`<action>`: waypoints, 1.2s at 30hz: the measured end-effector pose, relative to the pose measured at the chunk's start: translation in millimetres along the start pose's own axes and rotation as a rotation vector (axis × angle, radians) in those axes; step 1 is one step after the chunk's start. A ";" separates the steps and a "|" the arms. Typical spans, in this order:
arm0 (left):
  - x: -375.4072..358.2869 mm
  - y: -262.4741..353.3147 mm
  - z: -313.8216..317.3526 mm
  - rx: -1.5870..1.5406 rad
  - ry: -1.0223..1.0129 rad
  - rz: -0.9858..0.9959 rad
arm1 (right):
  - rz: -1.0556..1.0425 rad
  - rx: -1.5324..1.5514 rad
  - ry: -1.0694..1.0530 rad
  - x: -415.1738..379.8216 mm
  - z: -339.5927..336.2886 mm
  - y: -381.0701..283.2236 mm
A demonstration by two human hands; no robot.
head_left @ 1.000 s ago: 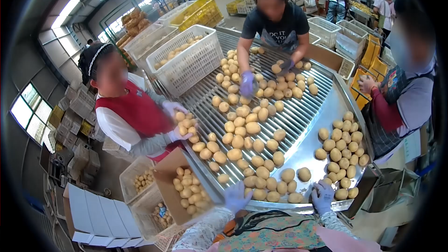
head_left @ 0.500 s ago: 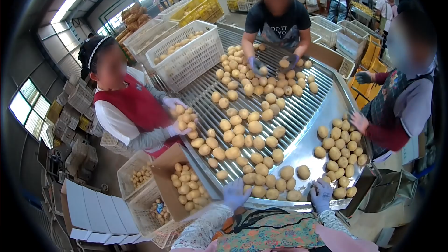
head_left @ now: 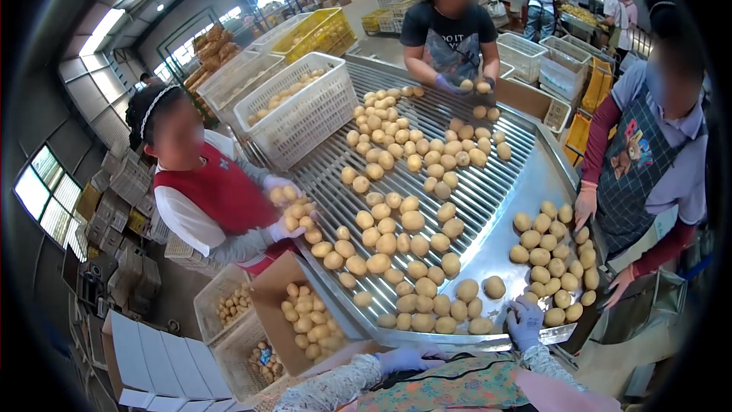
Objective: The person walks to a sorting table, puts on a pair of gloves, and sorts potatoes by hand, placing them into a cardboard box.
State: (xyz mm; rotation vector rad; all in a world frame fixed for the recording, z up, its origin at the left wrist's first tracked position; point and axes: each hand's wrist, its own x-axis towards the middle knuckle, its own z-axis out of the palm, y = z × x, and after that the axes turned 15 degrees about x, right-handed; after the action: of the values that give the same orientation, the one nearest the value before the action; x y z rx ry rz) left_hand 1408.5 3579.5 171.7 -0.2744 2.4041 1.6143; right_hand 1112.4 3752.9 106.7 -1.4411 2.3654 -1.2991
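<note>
My left hand [head_left: 412, 358], in a pale purple glove, is just off the table's front edge, close to my floral apron [head_left: 450, 383]. Its fingers stretch to the right and hold nothing that I can see. Resting on the metal rim at the front, my right hand [head_left: 524, 322] wears the same kind of glove, fingers spread and empty. Loose potatoes [head_left: 423, 304] lie just beyond my left hand. A second group of potatoes [head_left: 555, 259] sits on the smooth metal part, beside my right hand. Bars form the rest of the sorting table [head_left: 488, 198].
At left, a person in a red apron [head_left: 206, 194] holds several potatoes. Another person [head_left: 450, 38] handles potatoes across the table; a third [head_left: 648, 152] stands at right. A white crate [head_left: 301, 118] stands on the far left side. A cardboard box [head_left: 278, 297] of potatoes is at front left.
My left hand has left the table's edge and come in toward my body; my right hand stays put. The person at right has lowered both hands. Potatoes across the table have shifted.
</note>
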 end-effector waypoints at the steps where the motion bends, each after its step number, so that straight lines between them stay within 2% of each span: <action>1: 2.7 -0.5 0.2 -0.004 -0.001 -0.001 | -0.013 -0.010 0.002 0.5 -0.6 0.1; 3: 9.0 0.1 -13.4 -0.031 -0.248 -0.003 | -0.014 -0.013 0.007 1.1 0.9 -0.3; 4: 12.8 4.7 -14.1 -0.031 -0.249 -0.007 | -0.021 -0.013 0.008 0.6 1.9 3.2; 6: 26.4 26.0 -12.2 0.280 -0.355 0.031 | -0.012 -0.026 0.011 1.7 1.8 2.7; 7: 33.3 35.8 -12.8 0.267 -0.368 0.027 | -0.020 -0.023 0.020 1.2 0.7 0.0; 9: 45.3 52.2 -5.4 0.548 -0.450 0.041 | -0.026 -0.002 0.034 1.4 -4.0 -10.1; 11: 54.1 53.5 5.7 0.555 -0.406 0.099 | -0.003 0.011 -0.002 1.8 -4.5 -3.6; 15: 71.8 49.2 31.5 0.574 -0.529 0.123 | -0.050 0.006 0.063 -3.9 -1.7 2.5; 18: 71.2 48.7 34.8 0.623 -0.481 0.115 | 0.016 0.038 0.035 -3.7 -3.3 2.5; 21: 65.7 49.8 33.6 0.680 -0.220 0.085 | -0.020 0.064 0.100 -9.9 0.0 11.0; 23: 62.9 49.4 35.5 0.730 -0.113 0.062 | -0.056 0.075 0.106 -13.1 2.4 17.6; 25: 62.9 52.3 32.0 0.685 -0.159 0.072 | -0.127 0.032 0.145 -11.7 1.3 12.5; 27: 59.5 56.4 24.8 0.629 -0.306 0.073 | -0.076 0.074 0.135 -9.4 0.8 13.6; 30: 59.6 37.5 19.6 0.487 -0.466 0.188 | -0.004 0.069 0.119 -5.7 -2.5 11.1; 31: 56.5 36.8 11.6 0.327 -0.471 0.092 | 0.015 0.071 0.106 -7.1 -2.0 9.6; 33: 44.9 35.4 -3.2 -0.082 -0.379 -0.019 | 0.036 0.069 0.101 -4.6 -1.6 8.6; 34: 41.0 34.6 -5.2 -0.085 -0.387 -0.019 | 0.023 0.062 0.094 -4.6 -1.6 8.2; 36: 34.1 32.4 2.3 -0.032 -0.077 -0.094 | 0.004 0.063 0.092 -5.7 -0.7 8.6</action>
State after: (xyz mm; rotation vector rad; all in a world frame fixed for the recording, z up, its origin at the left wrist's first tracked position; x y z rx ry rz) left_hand 1367.0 3592.9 189.4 -0.3198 2.2751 1.5935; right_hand 1109.3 3759.4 99.3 -1.3874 2.3578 -1.4558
